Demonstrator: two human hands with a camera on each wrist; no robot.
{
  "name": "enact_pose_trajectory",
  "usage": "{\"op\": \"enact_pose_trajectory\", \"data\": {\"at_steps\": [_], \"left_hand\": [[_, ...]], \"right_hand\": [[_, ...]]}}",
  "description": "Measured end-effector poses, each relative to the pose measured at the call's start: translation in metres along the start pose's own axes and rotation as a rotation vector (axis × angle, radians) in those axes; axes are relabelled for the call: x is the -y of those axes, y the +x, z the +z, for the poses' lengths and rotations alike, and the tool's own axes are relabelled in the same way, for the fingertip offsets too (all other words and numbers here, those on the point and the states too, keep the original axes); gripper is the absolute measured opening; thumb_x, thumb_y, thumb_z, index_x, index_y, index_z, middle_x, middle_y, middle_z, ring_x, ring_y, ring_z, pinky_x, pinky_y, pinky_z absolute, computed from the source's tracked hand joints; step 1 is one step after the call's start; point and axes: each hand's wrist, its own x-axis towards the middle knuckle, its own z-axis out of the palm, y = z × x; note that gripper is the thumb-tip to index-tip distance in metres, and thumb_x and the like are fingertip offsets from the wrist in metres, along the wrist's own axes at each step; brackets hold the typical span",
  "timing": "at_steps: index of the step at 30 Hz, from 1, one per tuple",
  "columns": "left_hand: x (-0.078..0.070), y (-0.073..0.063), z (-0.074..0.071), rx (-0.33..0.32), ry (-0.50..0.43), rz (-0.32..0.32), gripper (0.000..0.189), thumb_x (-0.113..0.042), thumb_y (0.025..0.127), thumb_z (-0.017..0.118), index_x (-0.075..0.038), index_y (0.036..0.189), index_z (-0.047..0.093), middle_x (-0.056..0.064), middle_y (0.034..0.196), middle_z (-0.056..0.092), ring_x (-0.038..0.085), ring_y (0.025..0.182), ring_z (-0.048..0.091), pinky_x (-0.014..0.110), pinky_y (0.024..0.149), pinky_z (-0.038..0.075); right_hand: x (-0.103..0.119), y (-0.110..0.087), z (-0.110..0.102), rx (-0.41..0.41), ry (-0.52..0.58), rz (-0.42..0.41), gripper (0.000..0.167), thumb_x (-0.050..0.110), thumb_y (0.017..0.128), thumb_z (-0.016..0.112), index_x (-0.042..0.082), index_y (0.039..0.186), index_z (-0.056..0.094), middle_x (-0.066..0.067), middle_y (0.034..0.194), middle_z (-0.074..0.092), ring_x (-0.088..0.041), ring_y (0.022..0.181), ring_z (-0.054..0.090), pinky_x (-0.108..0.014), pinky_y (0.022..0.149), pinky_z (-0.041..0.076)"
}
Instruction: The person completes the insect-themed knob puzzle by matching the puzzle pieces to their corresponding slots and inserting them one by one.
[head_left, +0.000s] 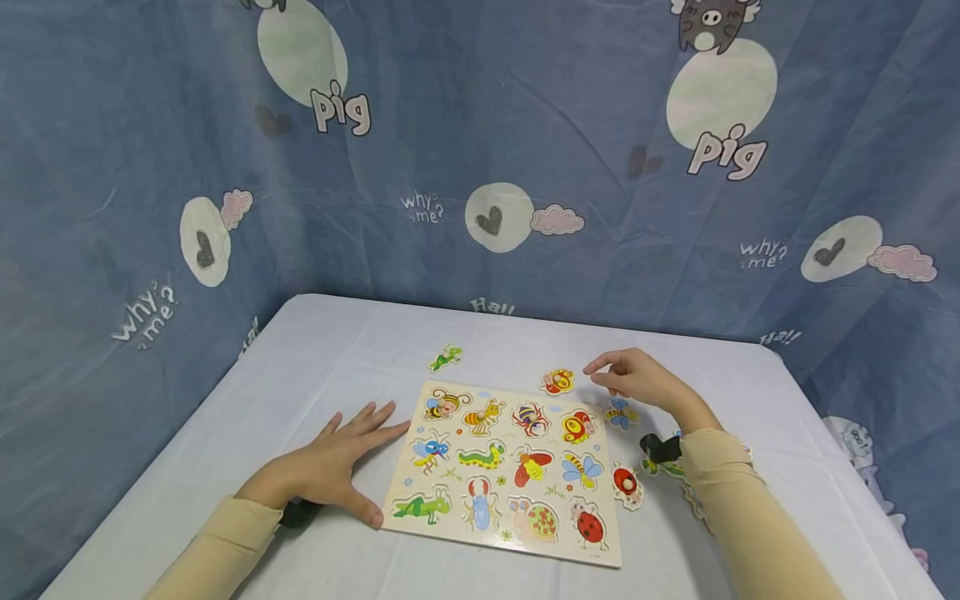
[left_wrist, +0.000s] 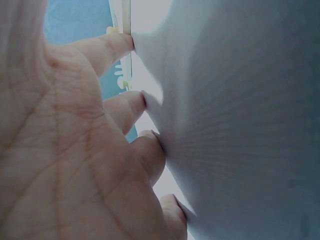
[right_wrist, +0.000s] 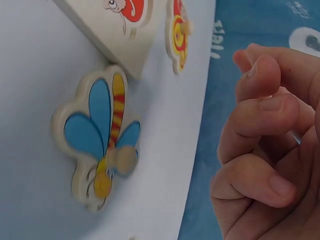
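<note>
A wooden insect puzzle board (head_left: 502,479) lies flat on the white table. Beside its left edge my left hand (head_left: 337,462) rests with fingers spread, thumb at the near left corner. In the left wrist view, the fingertips (left_wrist: 140,97) press on the tablecloth. My right hand (head_left: 637,379) is held over the table past the far right corner, fingers loosely bent around nothing. Just left of its fingertips lies a red-and-yellow butterfly piece (head_left: 557,382). A blue-winged dragonfly piece (right_wrist: 107,135) with a wooden knob lies below that hand, against the board's corner.
A green grasshopper piece (head_left: 446,357) lies beyond the board. Right of the board is a ladybug piece (head_left: 627,486); more pieces (head_left: 693,504) lie partly hidden under the right forearm. A blue printed cloth (head_left: 480,150) hangs behind the table.
</note>
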Motion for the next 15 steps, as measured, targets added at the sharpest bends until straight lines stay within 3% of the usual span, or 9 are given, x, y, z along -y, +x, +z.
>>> {"op": "enact_pose_trajectory", "data": {"at_steps": [15], "left_hand": [[0.003,0.002,0.001,0.001,-0.004,-0.001,0.132,-0.063,0.058,0.100,-0.025,0.168,0.039,0.016,0.181,0.017,0.051,0.166,0.005,0.083,0.124,-0.003]], "right_hand": [[0.008,0.037,0.025,0.047,-0.088,0.039,0.024,0.016,0.105,0.069,0.007,0.124,0.079,-0.012,0.070,0.066,-0.013,0.062,0.051,-0.026,0.063,0.043]]}}
